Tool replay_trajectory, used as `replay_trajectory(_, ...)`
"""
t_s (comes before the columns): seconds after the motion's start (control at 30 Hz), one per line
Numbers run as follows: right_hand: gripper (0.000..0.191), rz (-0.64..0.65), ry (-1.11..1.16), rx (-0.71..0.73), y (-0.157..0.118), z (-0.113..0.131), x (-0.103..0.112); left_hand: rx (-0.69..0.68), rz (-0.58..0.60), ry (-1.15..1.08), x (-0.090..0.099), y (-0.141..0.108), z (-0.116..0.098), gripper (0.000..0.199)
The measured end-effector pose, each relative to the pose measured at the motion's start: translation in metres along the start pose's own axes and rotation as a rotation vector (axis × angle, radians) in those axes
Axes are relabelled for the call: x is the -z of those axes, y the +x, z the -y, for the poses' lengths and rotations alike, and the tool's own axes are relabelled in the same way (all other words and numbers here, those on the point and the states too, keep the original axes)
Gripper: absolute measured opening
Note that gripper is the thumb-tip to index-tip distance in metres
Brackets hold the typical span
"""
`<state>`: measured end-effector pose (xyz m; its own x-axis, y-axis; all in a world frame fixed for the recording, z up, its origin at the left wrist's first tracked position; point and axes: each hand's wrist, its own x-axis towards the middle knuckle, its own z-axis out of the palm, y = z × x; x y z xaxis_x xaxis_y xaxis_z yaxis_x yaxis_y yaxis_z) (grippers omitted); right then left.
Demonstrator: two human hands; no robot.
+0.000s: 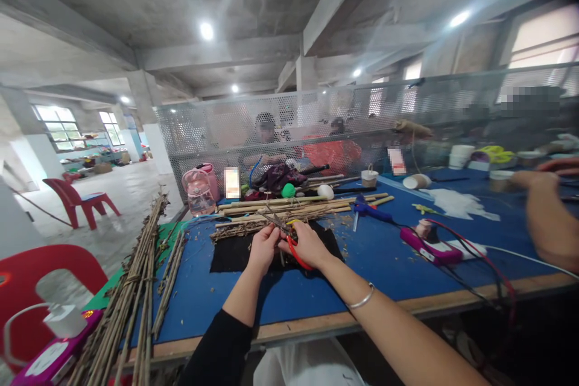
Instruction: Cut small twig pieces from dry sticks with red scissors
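Note:
My right hand (308, 245) is closed around the red handles of a pair of scissors (298, 253) with a bit of yellow near the pivot. The blades point away and to the left, over the dry stalks. Just beside it, my left hand (265, 248) is closed with thumb and finger pinched near the blades; what it grips is too small to make out. Both hands are above a black cloth (228, 256) on the blue table. Behind them, thin dry twigs (235, 231) and a row of longer pale stalks (244, 208) lie crosswise.
A tall bundle of dry stalks (131, 295) leans over the table's left end. A blue glue gun (373, 211) and a purple power strip (429, 247) with cables lie to the right. A pink bag (199, 190) stands at the back. Another person's arm (549, 223) reaches in at far right.

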<state>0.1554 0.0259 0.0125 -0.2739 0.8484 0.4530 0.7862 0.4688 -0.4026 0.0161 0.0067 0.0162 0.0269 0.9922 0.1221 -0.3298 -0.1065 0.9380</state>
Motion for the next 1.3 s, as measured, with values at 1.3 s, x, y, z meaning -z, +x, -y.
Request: replay_trajectory(1.3,0.048,0.123,-0.112,-0.153,-0.001,0.007,0.007,-0.050,0.015,0.137,0.004,0.004,0.012,0.031)
